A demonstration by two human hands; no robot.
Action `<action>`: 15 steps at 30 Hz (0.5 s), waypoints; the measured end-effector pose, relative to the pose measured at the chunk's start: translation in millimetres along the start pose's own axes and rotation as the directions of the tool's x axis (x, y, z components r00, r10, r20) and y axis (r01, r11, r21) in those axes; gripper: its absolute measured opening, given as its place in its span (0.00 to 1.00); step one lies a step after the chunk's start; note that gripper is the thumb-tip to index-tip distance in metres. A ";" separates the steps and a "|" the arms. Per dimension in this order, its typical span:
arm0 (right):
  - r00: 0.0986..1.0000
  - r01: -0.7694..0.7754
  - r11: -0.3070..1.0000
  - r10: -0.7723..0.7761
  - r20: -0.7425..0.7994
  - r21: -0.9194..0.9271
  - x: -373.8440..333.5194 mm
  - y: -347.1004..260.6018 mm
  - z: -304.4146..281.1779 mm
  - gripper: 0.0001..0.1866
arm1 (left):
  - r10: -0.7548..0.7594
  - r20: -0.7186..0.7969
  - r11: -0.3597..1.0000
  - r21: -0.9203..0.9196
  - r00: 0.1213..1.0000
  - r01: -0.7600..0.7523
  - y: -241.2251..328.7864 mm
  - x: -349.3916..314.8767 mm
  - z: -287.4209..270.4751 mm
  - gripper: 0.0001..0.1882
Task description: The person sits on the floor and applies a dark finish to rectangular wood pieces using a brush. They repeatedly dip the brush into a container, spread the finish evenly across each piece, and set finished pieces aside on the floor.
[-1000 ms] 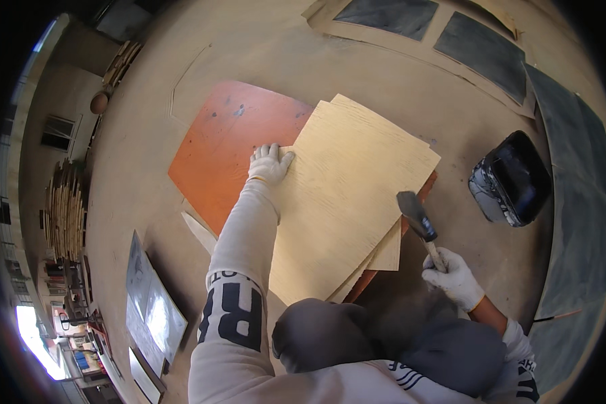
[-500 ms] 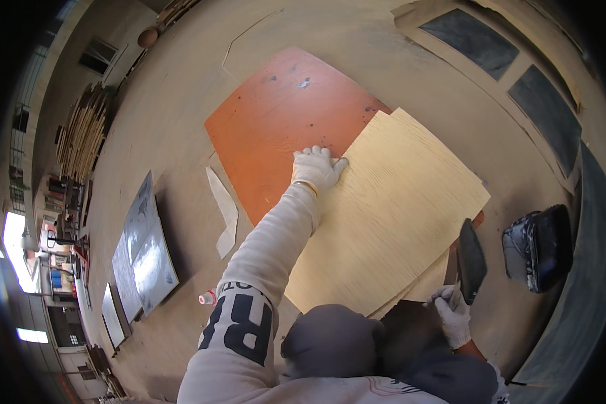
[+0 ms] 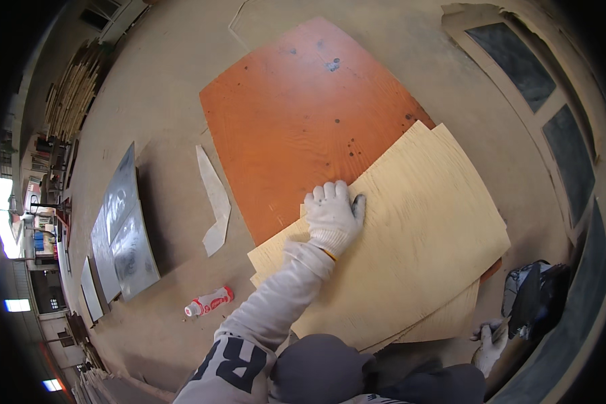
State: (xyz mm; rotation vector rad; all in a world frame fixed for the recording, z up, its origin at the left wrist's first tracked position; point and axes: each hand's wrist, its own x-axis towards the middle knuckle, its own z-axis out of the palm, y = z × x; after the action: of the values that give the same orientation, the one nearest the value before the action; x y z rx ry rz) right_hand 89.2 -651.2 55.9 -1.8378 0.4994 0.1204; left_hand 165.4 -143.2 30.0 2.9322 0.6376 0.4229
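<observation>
My left hand [image 3: 332, 213], in a white glove, lies on the edge of pale wood-grain sheets [image 3: 411, 249]. Its fingers reach over the edge toward an orange board [image 3: 310, 101] and the thumb stands apart. The sheets are stacked slightly askew and overlap the board's near right part. At the lower right my gloved right hand [image 3: 490, 347] is closed on the handle of a black flat-headed tool [image 3: 524, 306]. The tool's head is at a black container [image 3: 552, 293], overlapping it in view; whether it touches the inside is hidden.
A pale angular scrap [image 3: 212, 202] and a red-and-white bottle [image 3: 212, 301] lie on the floor at left. Farther left are shiny grey sheets [image 3: 124, 236]. Dark panels [image 3: 512, 64] lie at the far right, and a wood stack [image 3: 74, 81] stands far left.
My right hand has carried the black tool right to the black container. My left hand still rests at the pale sheets' edge. The view has shifted, showing more of the bottle.
</observation>
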 end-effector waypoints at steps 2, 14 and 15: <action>0.989 0.097 0.993 -0.104 0.104 0.072 17.3 -45.1 24.0 0.14 | 0.011 -0.001 1.000 -0.017 1.000 -0.011 -5.7 2.5 -2.3 0.18; 0.933 0.334 0.931 -0.349 0.093 0.149 145.1 -92.2 221.8 0.11 | 0.004 0.110 0.997 -0.071 0.994 0.004 -11.8 18.3 1.2 0.22; 0.941 0.320 0.935 -0.332 0.062 0.150 144.8 -94.5 231.7 0.10 | 0.008 0.093 0.997 -0.072 0.996 -0.001 -13.3 21.5 1.8 0.22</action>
State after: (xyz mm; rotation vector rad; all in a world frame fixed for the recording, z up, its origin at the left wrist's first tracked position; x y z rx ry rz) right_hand 295.8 -452.7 16.7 -1.7455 0.1318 -0.0595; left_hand 179.5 -122.2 31.3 2.8662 0.5916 0.3012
